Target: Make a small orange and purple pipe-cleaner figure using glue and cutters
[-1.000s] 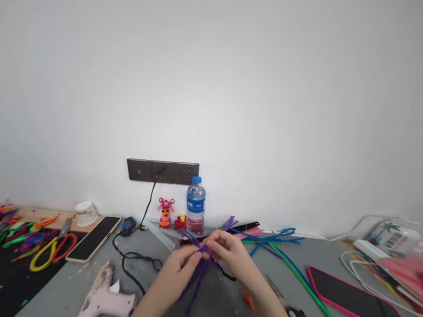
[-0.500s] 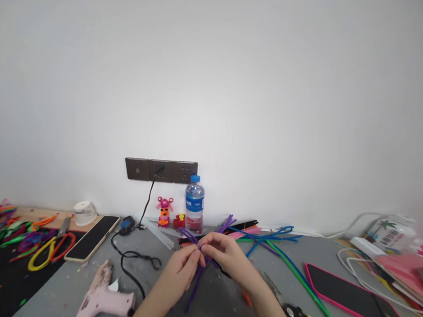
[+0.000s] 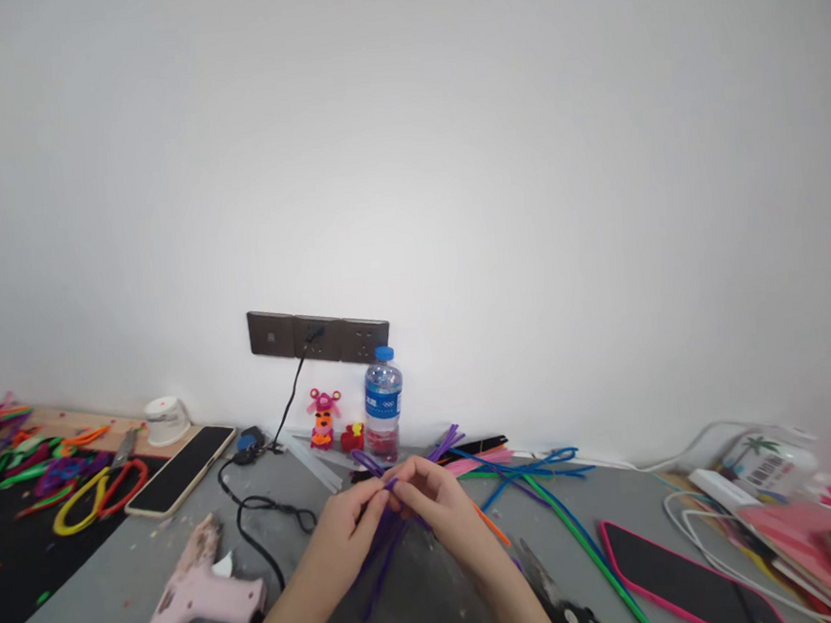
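Both hands meet over the grey table in front of the water bottle. My left hand pinches a small purple piece between thumb and forefinger. My right hand is closed on the same purple pipe cleaner, its fingertips touching those of the left. Below the hands, more purple pipe cleaners hang or lie on the table; which of them are joined to the held piece cannot be told. Other purple stems stick out behind the right hand.
At left are a pink glue gun, a phone and scissors. Small figures stand beside the bottle. Blue and green pipe cleaners, pliers and a pink-edged phone lie at right.
My left hand has shifted slightly left and its thumb is now raised against the forefinger. More of an orange stem shows beside my right wrist.
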Available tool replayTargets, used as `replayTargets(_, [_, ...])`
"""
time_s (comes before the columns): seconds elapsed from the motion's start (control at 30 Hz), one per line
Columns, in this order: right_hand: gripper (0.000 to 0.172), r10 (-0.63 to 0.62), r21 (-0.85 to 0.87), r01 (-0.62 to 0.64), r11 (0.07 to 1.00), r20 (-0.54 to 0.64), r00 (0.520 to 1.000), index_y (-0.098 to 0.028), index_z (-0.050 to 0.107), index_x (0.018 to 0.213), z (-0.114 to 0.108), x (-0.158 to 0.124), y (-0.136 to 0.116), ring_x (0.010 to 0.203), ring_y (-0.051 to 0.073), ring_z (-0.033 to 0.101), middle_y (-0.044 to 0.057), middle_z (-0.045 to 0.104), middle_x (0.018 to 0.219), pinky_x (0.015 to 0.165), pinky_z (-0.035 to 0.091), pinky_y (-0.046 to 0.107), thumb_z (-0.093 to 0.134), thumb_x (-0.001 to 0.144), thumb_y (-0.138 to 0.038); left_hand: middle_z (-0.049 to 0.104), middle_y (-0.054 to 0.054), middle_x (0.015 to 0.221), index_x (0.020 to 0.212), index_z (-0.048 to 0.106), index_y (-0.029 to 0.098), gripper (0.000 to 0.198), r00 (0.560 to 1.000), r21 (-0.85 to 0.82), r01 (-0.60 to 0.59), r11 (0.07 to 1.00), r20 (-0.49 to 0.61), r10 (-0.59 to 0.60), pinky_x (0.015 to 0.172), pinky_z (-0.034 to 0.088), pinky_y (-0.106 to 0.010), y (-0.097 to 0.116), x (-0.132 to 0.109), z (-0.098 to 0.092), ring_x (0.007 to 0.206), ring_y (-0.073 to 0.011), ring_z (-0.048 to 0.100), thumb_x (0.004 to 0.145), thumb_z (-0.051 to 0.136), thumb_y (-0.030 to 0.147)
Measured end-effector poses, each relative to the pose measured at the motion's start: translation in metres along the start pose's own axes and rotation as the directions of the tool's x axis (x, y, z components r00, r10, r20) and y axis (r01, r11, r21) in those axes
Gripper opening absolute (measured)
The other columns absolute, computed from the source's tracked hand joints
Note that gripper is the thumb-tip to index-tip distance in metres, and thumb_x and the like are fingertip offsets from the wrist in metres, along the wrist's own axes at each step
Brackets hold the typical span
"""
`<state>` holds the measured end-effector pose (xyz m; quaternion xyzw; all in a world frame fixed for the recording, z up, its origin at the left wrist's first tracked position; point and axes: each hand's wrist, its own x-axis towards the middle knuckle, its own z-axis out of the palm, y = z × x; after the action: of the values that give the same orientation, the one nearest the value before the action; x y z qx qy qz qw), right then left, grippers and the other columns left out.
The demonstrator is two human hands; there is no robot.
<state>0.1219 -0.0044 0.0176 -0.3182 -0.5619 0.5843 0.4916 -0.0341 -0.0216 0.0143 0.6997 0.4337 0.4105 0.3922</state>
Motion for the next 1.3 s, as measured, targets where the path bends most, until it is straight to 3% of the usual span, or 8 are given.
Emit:
replayTargets(0.27, [0.025, -0.036, 0.047, 0.034, 0.998, 0.028, 0.999, -0.019, 0.057, 0.070, 0.002, -0.003, -0.006, 0.060, 0.012, 0.050, 0.001, 0.064, 0.080, 0.058, 0.039, 0.024, 0.071, 0.077, -0.038, 0.068, -0.005, 0.081, 0.077, 0.066, 0.016, 0.036, 0.999, -0.056, -0.006, 0.998, 0.035, 0.008, 0.074, 0.043, -0.026, 0.003, -0.001, 0.001, 0.079, -0.0205, 0.058, 0.092, 0.043, 0.039])
replayTargets(0.37, [0.027, -0.030, 0.075, 0.028, 0.997, 0.013, 0.999, -0.019, 0.054, 0.067, 0.005, -0.002, -0.005, 0.061, 0.012, 0.050, 0.001, 0.064, 0.083, 0.059, 0.038, 0.024, 0.071, 0.075, -0.037, 0.068, -0.006, 0.076, 0.078, 0.069, 0.017, 0.036, 0.999, 0.038, -0.046, 0.998, -0.020, 0.047, 0.068, 0.043, -0.026, 0.003, -0.002, 0.002, 0.071, -0.0207, 0.058, 0.092, 0.043, 0.038])
replayTargets(0.57, [0.031, -0.027, -0.081, 0.014, 0.997, -0.160, 0.987, -0.020, 0.047, 0.057, 0.011, 0.002, 0.009, 0.055, 0.012, 0.044, -0.004, 0.051, 0.056, 0.055, 0.034, 0.023, 0.071, 0.071, -0.034, 0.071, -0.009, 0.072, 0.094, 0.073, 0.022, 0.026, 0.986, 0.330, -0.113, 0.937, -0.081, 0.147, 0.062, 0.042, -0.026, -0.005, -0.005, 0.002, 0.061, -0.0212, 0.062, 0.088, 0.049, 0.029])
replayTargets(0.7, [0.028, -0.097, -0.094, 0.081, 0.992, -0.183, 0.978, -0.020, 0.052, 0.064, 0.016, 0.003, 0.008, 0.063, 0.016, 0.054, -0.001, 0.058, 0.064, 0.062, 0.042, 0.026, 0.068, 0.074, -0.041, 0.073, -0.008, 0.075, 0.097, 0.071, 0.023, 0.027, 0.973, 0.359, -0.135, 0.923, -0.130, 0.193, 0.061, 0.042, -0.026, -0.007, -0.005, 0.000, 0.064, -0.0214, 0.065, 0.090, 0.045, 0.027])
replayTargets(0.83, [0.024, -0.192, -0.262, 0.133, 0.956, -0.216, 0.957, -0.019, 0.059, 0.079, 0.010, 0.003, 0.003, 0.071, 0.020, 0.060, 0.003, 0.065, 0.076, 0.066, 0.045, 0.028, 0.056, 0.084, -0.043, 0.071, -0.005, 0.076, 0.089, 0.067, 0.020, 0.030, 0.957, 0.223, -0.123, 0.967, -0.232, 0.175, 0.061, 0.042, -0.024, -0.001, -0.004, -0.004, 0.065, -0.0189, 0.064, 0.093, 0.041, 0.033])
replayTargets(0.97, [0.019, -0.234, -0.641, -0.011, 0.767, -0.296, 0.926, -0.021, 0.063, 0.083, -0.003, 0.000, 0.015, 0.070, 0.021, 0.061, 0.005, 0.066, 0.077, 0.065, 0.044, 0.029, 0.045, 0.086, -0.025, 0.054, 0.001, 0.058, 0.079, 0.064, 0.019, 0.032, 0.941, -0.033, -0.043, 0.999, -0.338, 0.029, 0.051, 0.037, -0.022, 0.000, -0.001, -0.001, 0.052, -0.0137, 0.050, 0.089, 0.047, 0.044])
replayTargets(1.13, [0.037, -0.174, -0.841, -0.171, 0.513, -0.297, 0.939, -0.022, 0.069, 0.091, -0.011, -0.003, 0.038, 0.086, 0.022, 0.064, 0.007, 0.069, 0.090, 0.074, 0.042, 0.028, 0.040, 0.080, -0.004, 0.027, 0.011, 0.052, 0.080, 0.056, 0.019, 0.034, 0.952, -0.601, 0.117, 0.791, -0.158, -0.261, 0.039, 0.020, -0.017, -0.007, 0.006, 0.008, 0.040, -0.0052, 0.018, 0.079, 0.056, 0.053])
replayTargets(1.3, [0.023, -0.081, -0.832, -0.207, 0.515, -0.287, 0.954, -0.021, 0.067, 0.097, -0.010, -0.003, 0.037, 0.077, 0.022, 0.062, 0.006, 0.066, 0.085, 0.068, 0.041, 0.028, 0.051, 0.081, -0.014, 0.033, 0.011, 0.054, 0.087, 0.051, 0.021, 0.030, 0.938, -0.703, 0.210, 0.679, -0.053, -0.344, 0.037, 0.024, -0.016, -0.007, 0.006, 0.012, 0.042, -0.0046, 0.021, 0.072, 0.063, 0.045])
